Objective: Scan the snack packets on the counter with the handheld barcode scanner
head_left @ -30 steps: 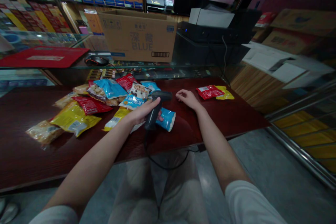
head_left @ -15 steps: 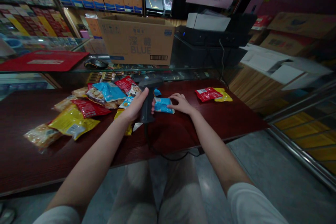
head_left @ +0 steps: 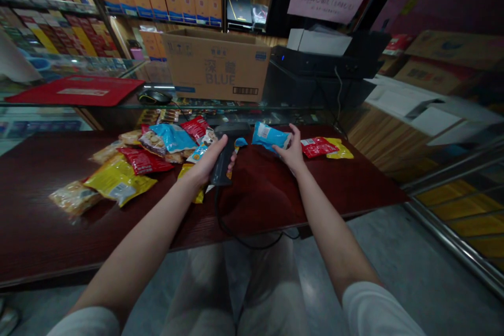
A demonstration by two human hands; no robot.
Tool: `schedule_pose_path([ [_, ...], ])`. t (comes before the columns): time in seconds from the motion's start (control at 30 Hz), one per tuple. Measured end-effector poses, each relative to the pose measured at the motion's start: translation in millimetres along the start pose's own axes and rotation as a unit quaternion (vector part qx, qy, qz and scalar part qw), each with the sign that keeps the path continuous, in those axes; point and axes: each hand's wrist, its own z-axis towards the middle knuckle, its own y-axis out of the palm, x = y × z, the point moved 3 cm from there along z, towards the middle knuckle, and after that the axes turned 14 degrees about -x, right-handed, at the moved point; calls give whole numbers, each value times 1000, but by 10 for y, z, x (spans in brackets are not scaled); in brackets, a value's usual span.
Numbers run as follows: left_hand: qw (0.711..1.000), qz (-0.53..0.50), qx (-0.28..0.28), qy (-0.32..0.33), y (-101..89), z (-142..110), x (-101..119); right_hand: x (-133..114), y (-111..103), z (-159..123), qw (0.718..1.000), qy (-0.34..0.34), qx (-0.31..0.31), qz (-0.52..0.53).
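Observation:
My left hand (head_left: 210, 163) is wrapped round the grip of a black barcode scanner (head_left: 224, 160), its head pointing away from me above the dark red table. Between the thumb and fingers of my right hand (head_left: 293, 152) is a blue snack packet (head_left: 271, 136), with a white label on its upper left. Just right of that hand lie a red packet (head_left: 318, 147) and a yellow packet (head_left: 339, 148), overlapping. Left of the scanner spreads a heap of snack bags, among them a blue bag (head_left: 173, 138), a dark red bag (head_left: 145, 161) and a yellow bag (head_left: 120, 181).
Behind the table (head_left: 260, 205) runs a glass counter with a cardboard box (head_left: 218, 71), a computer mouse (head_left: 154, 95) and a red mat (head_left: 74, 89). Black equipment (head_left: 323, 60) stands right of the box. The scanner's cable (head_left: 252, 247) loops over the table's front edge.
My right hand has lifted the blue packet and moved it right, away from the scanner. My left hand still holds the scanner. The view has shifted slightly.

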Motion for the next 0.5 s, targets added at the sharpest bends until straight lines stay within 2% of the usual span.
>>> schedule_pose_path([
  [0.17,998,51,-28,-3,32,15,-68,23,68,29,999,-9,-30,-21],
  [0.27,999,44,-21,12,44,23,-73,13,69,28,999,-12,-33,-5],
  [0.5,999,31,-32,4,66,37,-99,-82,68,-12,999,-16,-35,9],
])
